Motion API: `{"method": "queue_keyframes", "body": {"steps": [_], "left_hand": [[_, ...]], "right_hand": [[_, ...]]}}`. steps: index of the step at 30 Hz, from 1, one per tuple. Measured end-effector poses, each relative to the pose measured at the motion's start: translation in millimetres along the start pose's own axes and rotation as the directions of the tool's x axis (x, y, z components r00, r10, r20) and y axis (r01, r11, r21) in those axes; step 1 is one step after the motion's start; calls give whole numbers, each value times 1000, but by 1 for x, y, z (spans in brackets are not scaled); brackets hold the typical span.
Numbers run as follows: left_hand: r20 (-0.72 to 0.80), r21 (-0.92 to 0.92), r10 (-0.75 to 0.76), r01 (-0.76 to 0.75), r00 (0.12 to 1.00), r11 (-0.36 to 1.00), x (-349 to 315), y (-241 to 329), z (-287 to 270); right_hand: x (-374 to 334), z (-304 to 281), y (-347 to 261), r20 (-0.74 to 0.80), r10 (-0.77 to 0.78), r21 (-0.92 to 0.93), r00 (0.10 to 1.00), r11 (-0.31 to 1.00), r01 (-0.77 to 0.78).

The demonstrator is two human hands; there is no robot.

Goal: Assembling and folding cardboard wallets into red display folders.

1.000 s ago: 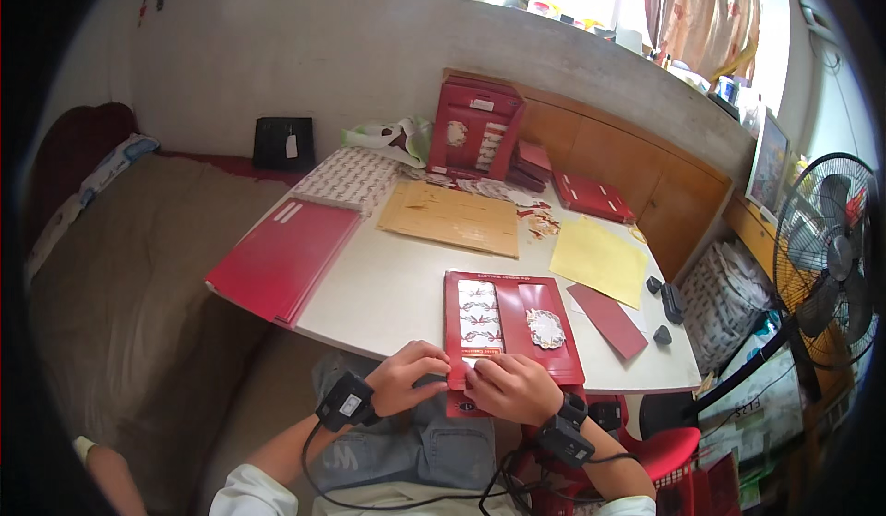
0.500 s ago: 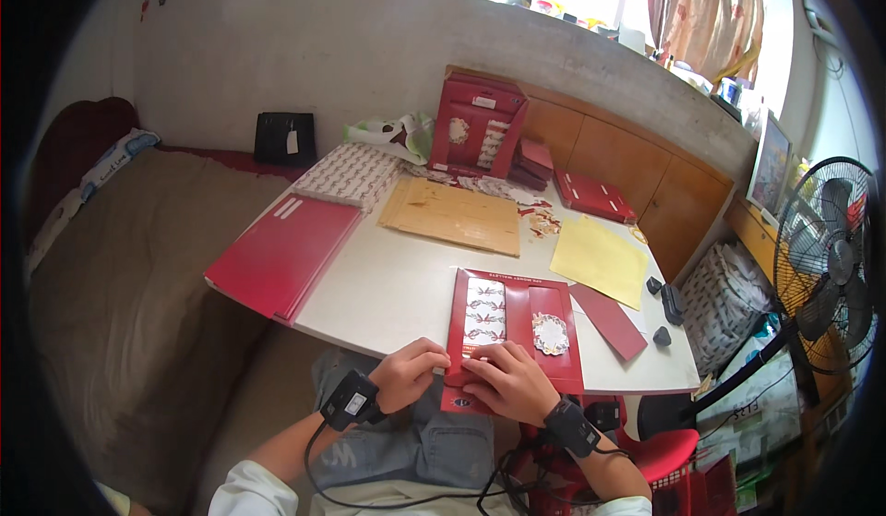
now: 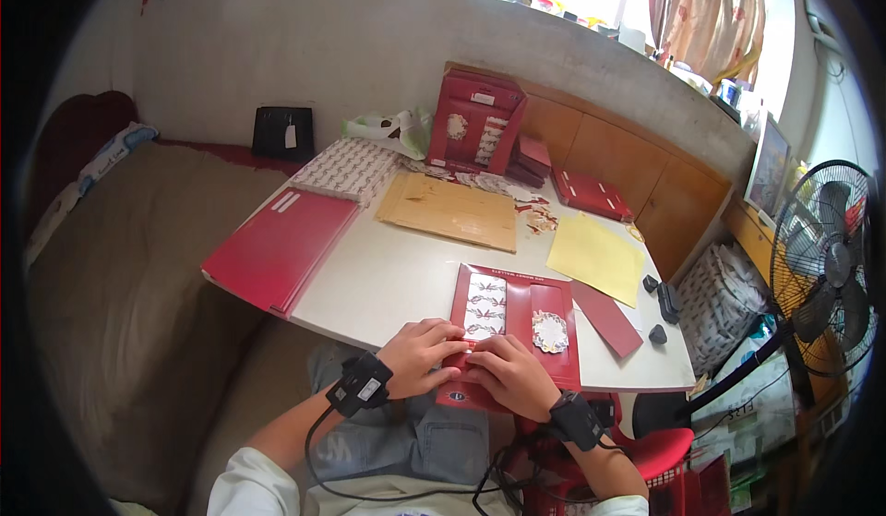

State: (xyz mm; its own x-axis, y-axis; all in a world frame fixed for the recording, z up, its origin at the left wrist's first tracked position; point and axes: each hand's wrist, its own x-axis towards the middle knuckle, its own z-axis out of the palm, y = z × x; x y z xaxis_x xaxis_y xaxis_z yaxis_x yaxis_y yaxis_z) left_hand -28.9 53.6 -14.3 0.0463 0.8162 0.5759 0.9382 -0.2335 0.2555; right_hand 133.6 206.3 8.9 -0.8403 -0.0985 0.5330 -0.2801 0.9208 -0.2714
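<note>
A flat red cardboard package [image 3: 519,299] lies on the near edge of the white table, its lower part jutting past the edge over my lap. A white panel with a leafy print [image 3: 485,306] fills its left side. On its right sits a scalloped white paper label [image 3: 551,332]. My left hand [image 3: 423,357] reaches over the package's lower left part, fingers bent and close together on it. My right hand [image 3: 509,375] grips the same part from the right with curled fingers. Between the fingertips a small whitish spot shows, too small to name.
A red strip of card [image 3: 607,318] and a yellow sheet [image 3: 595,259] lie to the right, near small black objects [image 3: 667,303]. Behind are a brown cardboard sheet [image 3: 448,211], paper scraps and stacked red packages [image 3: 476,124]. Red folders [image 3: 277,250] lie left; a fan [image 3: 831,267] stands right.
My left hand has moved right and up from the package's left edge onto its face, meeting my right fingertips. My right hand has barely shifted.
</note>
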Motion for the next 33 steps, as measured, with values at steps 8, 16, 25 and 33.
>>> {"method": "queue_keyframes", "body": {"steps": [8, 16, 25, 33], "left_hand": [[61, 117, 14, -21, 998, 993, 2, 2, 3], [0, 205, 49, -47, 999, 978, 1, 4, 5], [-4, 210, -3, 4, 1000, 978, 0, 11, -12], [-54, 282, 50, -32, 997, 959, 24, 32, 7]], "right_hand": [[-2, 5, 1, 25, 22, -17, 999, 1000, -21], [-5, 4, -1, 28, -9, -78, 1000, 997, 11], [-39, -43, -9, 18, 149, -323, 989, 937, -135], [-35, -30, -2, 8, 121, -297, 993, 948, -113]]}}
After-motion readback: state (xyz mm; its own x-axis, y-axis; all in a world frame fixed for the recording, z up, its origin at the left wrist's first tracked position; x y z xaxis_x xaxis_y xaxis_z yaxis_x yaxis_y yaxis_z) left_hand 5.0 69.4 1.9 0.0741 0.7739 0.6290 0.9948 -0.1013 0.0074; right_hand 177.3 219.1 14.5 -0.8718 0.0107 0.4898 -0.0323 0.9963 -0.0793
